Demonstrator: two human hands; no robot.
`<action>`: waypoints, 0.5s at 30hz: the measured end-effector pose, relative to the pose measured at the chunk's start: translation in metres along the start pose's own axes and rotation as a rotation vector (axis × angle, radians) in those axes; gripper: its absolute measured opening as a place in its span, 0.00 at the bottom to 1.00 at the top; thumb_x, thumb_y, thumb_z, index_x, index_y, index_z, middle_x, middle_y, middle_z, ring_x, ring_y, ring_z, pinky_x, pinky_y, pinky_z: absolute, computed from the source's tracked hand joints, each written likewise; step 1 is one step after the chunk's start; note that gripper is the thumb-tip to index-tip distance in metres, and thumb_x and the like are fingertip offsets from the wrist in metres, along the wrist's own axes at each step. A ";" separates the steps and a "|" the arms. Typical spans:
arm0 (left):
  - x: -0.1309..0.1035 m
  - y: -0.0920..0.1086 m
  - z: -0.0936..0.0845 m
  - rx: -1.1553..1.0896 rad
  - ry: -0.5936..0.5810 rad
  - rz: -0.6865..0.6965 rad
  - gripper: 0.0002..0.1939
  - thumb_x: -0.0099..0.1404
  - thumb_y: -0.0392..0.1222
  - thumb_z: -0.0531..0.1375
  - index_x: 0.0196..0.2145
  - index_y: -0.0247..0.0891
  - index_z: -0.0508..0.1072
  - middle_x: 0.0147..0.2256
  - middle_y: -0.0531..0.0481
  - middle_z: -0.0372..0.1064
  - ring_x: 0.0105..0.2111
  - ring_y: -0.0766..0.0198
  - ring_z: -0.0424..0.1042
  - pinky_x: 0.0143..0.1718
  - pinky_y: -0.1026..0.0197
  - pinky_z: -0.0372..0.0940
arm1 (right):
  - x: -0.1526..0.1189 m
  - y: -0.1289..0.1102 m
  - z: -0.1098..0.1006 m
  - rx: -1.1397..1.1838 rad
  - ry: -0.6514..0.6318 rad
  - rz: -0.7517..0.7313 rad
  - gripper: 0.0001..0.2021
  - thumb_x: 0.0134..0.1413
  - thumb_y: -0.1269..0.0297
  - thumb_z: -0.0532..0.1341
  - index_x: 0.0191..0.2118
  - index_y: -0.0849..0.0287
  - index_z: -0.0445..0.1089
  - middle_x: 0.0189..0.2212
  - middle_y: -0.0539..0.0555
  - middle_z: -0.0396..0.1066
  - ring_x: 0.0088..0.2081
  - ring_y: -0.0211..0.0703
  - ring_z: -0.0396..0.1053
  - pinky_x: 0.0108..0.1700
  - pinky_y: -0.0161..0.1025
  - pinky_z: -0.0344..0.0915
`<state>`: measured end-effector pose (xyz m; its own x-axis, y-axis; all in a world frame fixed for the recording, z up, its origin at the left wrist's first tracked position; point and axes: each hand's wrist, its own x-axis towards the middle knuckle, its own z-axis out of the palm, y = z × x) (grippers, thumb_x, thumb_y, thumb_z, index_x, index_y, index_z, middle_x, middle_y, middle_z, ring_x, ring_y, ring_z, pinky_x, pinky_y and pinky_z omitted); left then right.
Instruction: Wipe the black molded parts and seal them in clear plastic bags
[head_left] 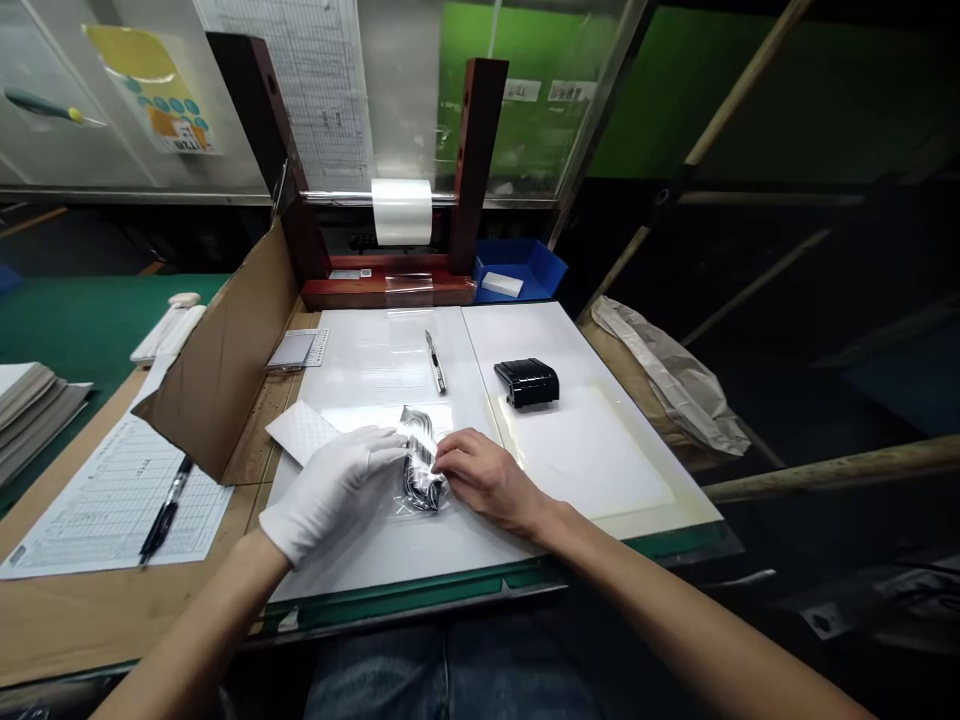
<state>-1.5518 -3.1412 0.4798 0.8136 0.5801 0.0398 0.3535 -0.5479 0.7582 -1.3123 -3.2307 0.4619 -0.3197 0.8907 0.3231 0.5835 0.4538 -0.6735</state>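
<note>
A clear plastic bag (421,470) with dark, curved parts inside lies on the white work surface in front of me. My left hand (330,484), in a white glove, is at the bag's left edge, its fingers close together and gripping the plastic. Bare, my right hand (486,474) pinches the bag's right edge with curled fingers. A white folded sheet (302,432) lies beside the glove. Beyond the bag rests a utility knife (434,362). Off to the right sits a glossy black plastic part (528,382).
At the back, a dark red wooden stand (390,292) carries a roll of clear film (402,212). Next to it is a blue bin (534,270) holding a white block. A cardboard flap (232,350) rises on the left, near printed paper (127,500) with a pen (166,512).
</note>
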 end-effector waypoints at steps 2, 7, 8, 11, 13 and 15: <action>-0.014 0.006 0.000 0.113 -0.021 0.036 0.13 0.73 0.42 0.55 0.45 0.46 0.80 0.49 0.49 0.79 0.49 0.57 0.76 0.53 0.54 0.70 | -0.011 -0.004 0.000 -0.014 -0.016 -0.011 0.10 0.60 0.77 0.59 0.42 0.58 0.74 0.42 0.56 0.77 0.45 0.46 0.73 0.46 0.45 0.74; -0.020 0.022 0.001 0.345 0.102 -0.082 0.24 0.74 0.49 0.53 0.24 0.40 0.77 0.23 0.51 0.76 0.22 0.61 0.73 0.31 0.57 0.71 | -0.007 -0.005 0.001 -0.061 0.097 0.155 0.12 0.57 0.79 0.57 0.32 0.57 0.74 0.33 0.52 0.79 0.39 0.43 0.76 0.44 0.44 0.75; -0.013 0.024 0.004 0.359 0.131 -0.123 0.24 0.75 0.49 0.51 0.25 0.40 0.76 0.23 0.50 0.75 0.22 0.61 0.72 0.31 0.56 0.71 | 0.000 -0.002 0.004 -0.081 0.126 0.217 0.13 0.59 0.79 0.55 0.36 0.58 0.75 0.35 0.53 0.79 0.40 0.43 0.76 0.45 0.44 0.76; 0.014 0.027 0.025 0.341 0.147 -0.191 0.18 0.76 0.45 0.48 0.50 0.37 0.76 0.46 0.42 0.78 0.44 0.56 0.77 0.46 0.55 0.72 | 0.022 0.011 0.019 -0.147 0.129 0.362 0.19 0.64 0.77 0.50 0.55 0.62 0.72 0.53 0.61 0.76 0.56 0.49 0.73 0.59 0.53 0.71; 0.027 0.024 0.043 0.319 0.100 -0.223 0.24 0.75 0.42 0.50 0.64 0.31 0.63 0.63 0.35 0.65 0.63 0.47 0.64 0.61 0.48 0.64 | 0.031 0.019 0.032 -0.175 0.060 0.403 0.23 0.64 0.78 0.48 0.62 0.66 0.67 0.62 0.65 0.67 0.66 0.54 0.63 0.68 0.59 0.60; 0.034 0.019 0.057 0.308 0.053 -0.267 0.31 0.73 0.40 0.50 0.69 0.26 0.53 0.70 0.30 0.51 0.70 0.39 0.48 0.68 0.39 0.52 | 0.034 0.024 0.042 -0.187 -0.018 0.421 0.26 0.64 0.78 0.46 0.65 0.69 0.63 0.66 0.67 0.60 0.70 0.57 0.54 0.72 0.62 0.50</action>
<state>-1.4911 -3.1666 0.4583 0.6525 0.7522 -0.0918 0.6769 -0.5243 0.5166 -1.3410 -3.1910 0.4289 -0.0380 0.9987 0.0343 0.7895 0.0511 -0.6117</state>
